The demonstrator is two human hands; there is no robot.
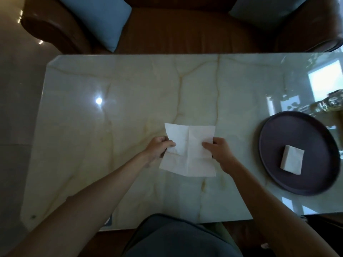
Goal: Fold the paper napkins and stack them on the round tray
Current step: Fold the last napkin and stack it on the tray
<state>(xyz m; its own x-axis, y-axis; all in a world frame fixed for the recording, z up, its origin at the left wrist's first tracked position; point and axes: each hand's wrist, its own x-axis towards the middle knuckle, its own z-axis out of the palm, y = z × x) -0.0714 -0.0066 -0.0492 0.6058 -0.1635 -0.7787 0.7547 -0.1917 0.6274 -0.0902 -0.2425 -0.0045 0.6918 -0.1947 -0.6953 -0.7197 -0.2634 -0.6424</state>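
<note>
A white paper napkin (189, 151) is spread open in the middle of the marble table, with crease lines showing across it. My left hand (159, 147) pinches its left edge and my right hand (219, 151) pinches its right edge. At the right of the table lies a dark round tray (274, 138). A small folded white napkin stack (292, 159) sits on the tray, right of its middle.
The glossy marble table (111, 127) reflects a lamp and a window. A patterned glassy object (330, 102) stands behind the tray at the right edge. A brown leather sofa (176, 28) with two blue cushions runs along the far side.
</note>
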